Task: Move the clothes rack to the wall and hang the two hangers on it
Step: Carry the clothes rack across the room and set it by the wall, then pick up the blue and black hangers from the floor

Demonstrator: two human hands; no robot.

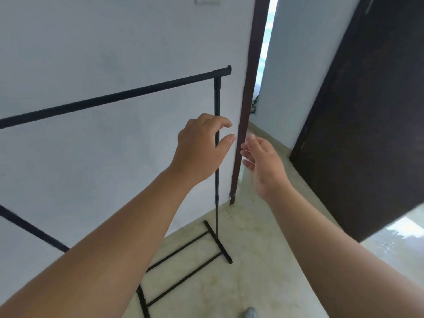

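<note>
The black clothes rack (110, 99) stands close along the pale wall (91, 53), its foot bars (218, 243) on the floor. My left hand (202, 148) is at the rack's right upright pole (216, 95), at mid height. The thumb and forefinger are curved and apart, and the pole shows in the gap between them. My right hand (263, 161) hovers just to the right of the pole, fingers spread and slightly blurred, holding nothing. No hangers are in view.
A dark brown door frame (247, 99) runs down just right of the rack, with a narrow bright gap beside it. A dark door (367, 111) stands open at the right. The floor (263, 260) is beige tile.
</note>
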